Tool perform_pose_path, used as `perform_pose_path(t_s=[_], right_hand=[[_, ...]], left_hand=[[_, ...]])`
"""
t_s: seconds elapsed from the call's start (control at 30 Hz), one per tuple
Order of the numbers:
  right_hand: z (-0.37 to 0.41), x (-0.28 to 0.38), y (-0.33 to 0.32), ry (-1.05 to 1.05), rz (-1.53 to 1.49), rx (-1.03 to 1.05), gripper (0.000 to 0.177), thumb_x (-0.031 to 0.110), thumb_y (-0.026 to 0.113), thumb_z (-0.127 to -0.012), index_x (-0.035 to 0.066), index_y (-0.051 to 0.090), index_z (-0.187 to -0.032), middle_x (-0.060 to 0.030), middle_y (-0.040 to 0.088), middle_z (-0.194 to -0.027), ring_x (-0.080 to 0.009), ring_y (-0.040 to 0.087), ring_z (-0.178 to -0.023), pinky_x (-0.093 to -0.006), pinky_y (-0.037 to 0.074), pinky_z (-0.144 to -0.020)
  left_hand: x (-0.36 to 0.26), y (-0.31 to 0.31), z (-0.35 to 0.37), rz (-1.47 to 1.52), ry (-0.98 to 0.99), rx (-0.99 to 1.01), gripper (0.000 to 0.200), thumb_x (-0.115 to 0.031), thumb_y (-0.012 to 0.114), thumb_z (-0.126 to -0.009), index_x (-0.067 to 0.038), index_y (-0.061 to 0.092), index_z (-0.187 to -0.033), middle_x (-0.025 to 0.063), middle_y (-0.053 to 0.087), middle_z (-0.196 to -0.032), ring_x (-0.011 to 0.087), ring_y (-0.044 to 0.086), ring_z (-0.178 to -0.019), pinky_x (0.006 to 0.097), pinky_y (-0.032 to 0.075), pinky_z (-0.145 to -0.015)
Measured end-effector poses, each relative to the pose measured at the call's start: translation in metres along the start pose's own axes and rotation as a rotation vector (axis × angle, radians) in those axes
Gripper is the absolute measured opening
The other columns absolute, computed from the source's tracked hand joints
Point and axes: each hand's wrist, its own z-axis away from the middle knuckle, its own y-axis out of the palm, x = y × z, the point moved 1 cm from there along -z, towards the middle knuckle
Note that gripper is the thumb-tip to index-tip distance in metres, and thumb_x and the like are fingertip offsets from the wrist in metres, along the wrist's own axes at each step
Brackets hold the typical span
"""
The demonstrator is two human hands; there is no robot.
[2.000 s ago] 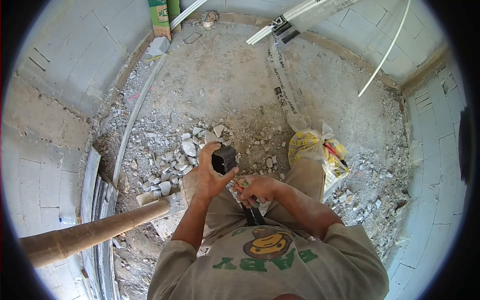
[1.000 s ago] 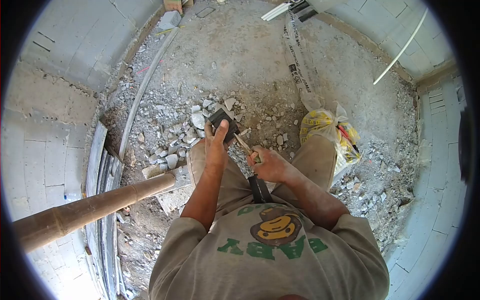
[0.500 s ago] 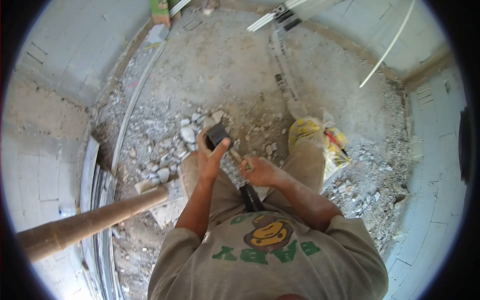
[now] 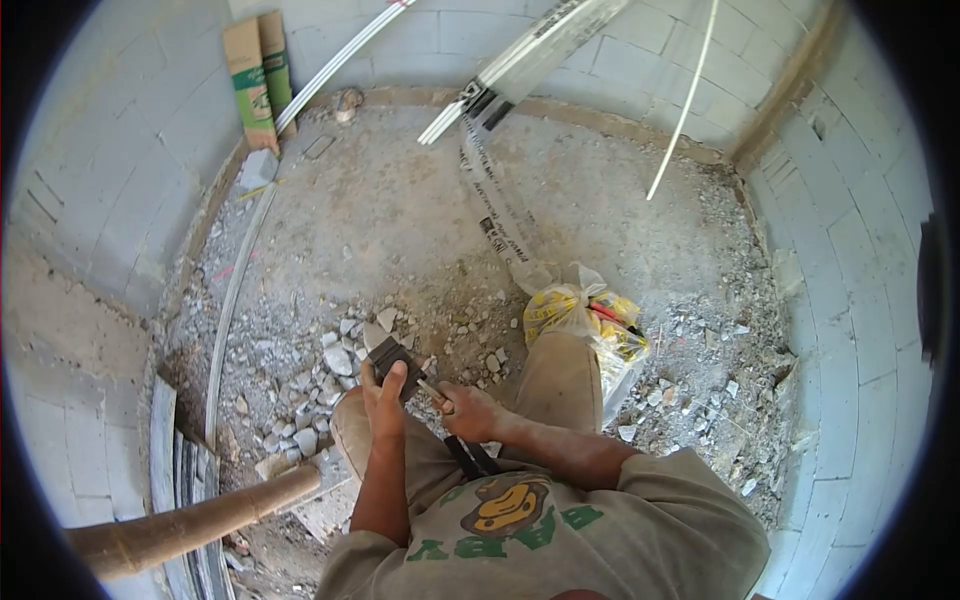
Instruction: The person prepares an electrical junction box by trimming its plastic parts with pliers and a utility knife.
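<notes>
My left hand (image 4: 384,403) is closed around a small dark square box (image 4: 402,360), the thumb pressed on its near face. Close beside it, my right hand (image 4: 472,413) is closed on a thin light-coloured stick-like tool (image 4: 431,391), whose tip reaches the lower right edge of the box. The tool's exact kind is too small to make out. Both hands are above my bent knees, over a floor of broken stones (image 4: 340,358).
A tied plastic bag (image 4: 560,305) with yellow print lies by my right knee. A round wooden pole (image 4: 215,520) juts in at lower left, near metal strips (image 4: 185,470). White conduit pipes (image 4: 340,62) and cardboard (image 4: 250,85) lean on the far wall. Rubble (image 4: 720,375) lines the right wall.
My view has tilted up and turned right, showing more of the far wall. The dark box has turned in my left hand, showing a broader flat side. Both hands keep their hold.
</notes>
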Motion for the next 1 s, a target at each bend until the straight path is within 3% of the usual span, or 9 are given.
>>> perform_pose_path(t_s=[0.17, 0.23, 0.27, 0.37, 0.5, 0.53, 0.7, 0.83, 1.0], right_hand=[[-0.003, 0.009, -0.010, -0.020, 0.001, -0.082, 0.033, 0.017, 0.062, -0.082, 0.003, 0.052, -0.110, -0.0210, 0.065, -0.102, -0.0414, 0.065, -0.086, -0.0474, 0.052, -0.073], [0.000, 0.034, -0.050, 0.293, -0.465, 0.583, 0.039, 0.014, 0.065, -0.078, 0.004, 0.053, -0.114, -0.0137, 0.066, -0.100, -0.0283, 0.068, -0.071, -0.0396, 0.055, -0.060], [0.003, 0.029, -0.050, 0.297, -0.517, 0.578, 0.044, 0.011, 0.066, -0.074, 0.004, 0.053, -0.116, -0.0083, 0.066, -0.099, -0.0168, 0.066, -0.066, -0.0313, 0.054, -0.054], [0.002, 0.018, -0.037, 0.298, -0.551, 0.547, 0.037, 0.007, 0.064, -0.068, 0.003, 0.054, -0.104, -0.0128, 0.066, -0.085, -0.0221, 0.064, -0.054, -0.0339, 0.044, -0.031], [0.001, 0.006, -0.020, -0.008, -0.219, 0.226, 0.028, 0.014, 0.059, -0.075, 0.005, 0.058, -0.102, -0.0126, 0.066, -0.077, -0.0231, 0.066, -0.057, -0.0373, 0.046, -0.037], [0.002, 0.006, -0.024, -0.003, -0.007, 0.159, 0.030, 0.019, 0.062, -0.076, 0.008, 0.058, -0.103, -0.0104, 0.065, -0.085, -0.0207, 0.065, -0.081, -0.0407, 0.049, -0.073], [0.010, 0.025, -0.028, 0.179, -0.409, 0.216, 0.027, 0.013, 0.062, -0.075, 0.007, 0.059, -0.101, -0.0088, 0.065, -0.086, -0.0189, 0.065, -0.081, -0.0362, 0.052, -0.065], [0.014, 0.026, -0.029, 0.325, -0.944, 0.480, 0.033, 0.009, 0.061, -0.073, 0.005, 0.057, -0.106, -0.0068, 0.066, -0.087, -0.0169, 0.064, -0.070, -0.0317, 0.054, -0.053], [0.009, 0.035, -0.048, 0.346, -0.619, 0.662, 0.040, 0.008, 0.060, -0.074, 0.007, 0.054, -0.114, -0.0073, 0.066, -0.084, -0.0193, 0.066, -0.070, -0.0340, 0.056, -0.058]], left_hand=[[-0.024, 0.002, -0.007, -0.156, 0.026, 0.063, 0.063, -0.031, 0.075, -0.081, -0.006, 0.043, -0.128, 0.0080, 0.060, -0.106, 0.0200, 0.063, -0.093, 0.0334, 0.052, -0.079], [-0.038, 0.006, 0.002, -0.363, 0.259, 0.193, 0.069, -0.020, 0.080, -0.075, -0.002, 0.042, -0.129, 0.0091, 0.056, -0.108, 0.0170, 0.056, -0.095, 0.0310, 0.048, -0.086], [-0.038, 0.004, 0.000, -0.380, 0.254, 0.248, 0.073, -0.018, 0.082, -0.072, -0.003, 0.040, -0.130, 0.0087, 0.054, -0.110, 0.0168, 0.055, -0.096, 0.0311, 0.047, -0.085], [-0.029, 0.003, -0.007, -0.438, 0.247, 0.299, 0.071, -0.017, 0.081, -0.073, -0.003, 0.041, -0.129, 0.0084, 0.054, -0.109, 0.0167, 0.055, -0.096, 0.0311, 0.047, -0.085], [-0.010, 0.004, -0.008, -0.200, 0.124, 0.128, 0.063, -0.020, 0.077, -0.078, -0.002, 0.043, -0.128, 0.0090, 0.057, -0.105, 0.0162, 0.057, -0.093, 0.0304, 0.048, -0.083], [-0.013, 0.012, -0.001, 0.051, -0.050, 0.086, 0.060, -0.022, 0.075, -0.080, -0.003, 0.044, -0.128, 0.0092, 0.059, -0.104, 0.0167, 0.059, -0.092, 0.0308, 0.049, -0.082], [-0.011, 0.010, -0.006, 0.022, -0.134, -0.098, 0.064, -0.022, 0.077, -0.080, -0.003, 0.042, -0.131, 0.0097, 0.057, -0.108, 0.0193, 0.058, -0.095, 0.0317, 0.048, -0.085], [-0.037, 0.010, -0.003, -0.433, 0.180, 0.156, 0.073, -0.020, 0.081, -0.074, -0.003, 0.040, -0.132, 0.0112, 0.049, -0.118, 0.0181, 0.053, -0.103, 0.0327, 0.046, -0.088], [-0.038, 0.010, 0.000, -0.456, 0.268, 0.276, 0.070, -0.021, 0.081, -0.074, -0.002, 0.043, -0.129, 0.0095, 0.054, -0.110, 0.0175, 0.056, -0.095, 0.0311, 0.048, -0.084]])
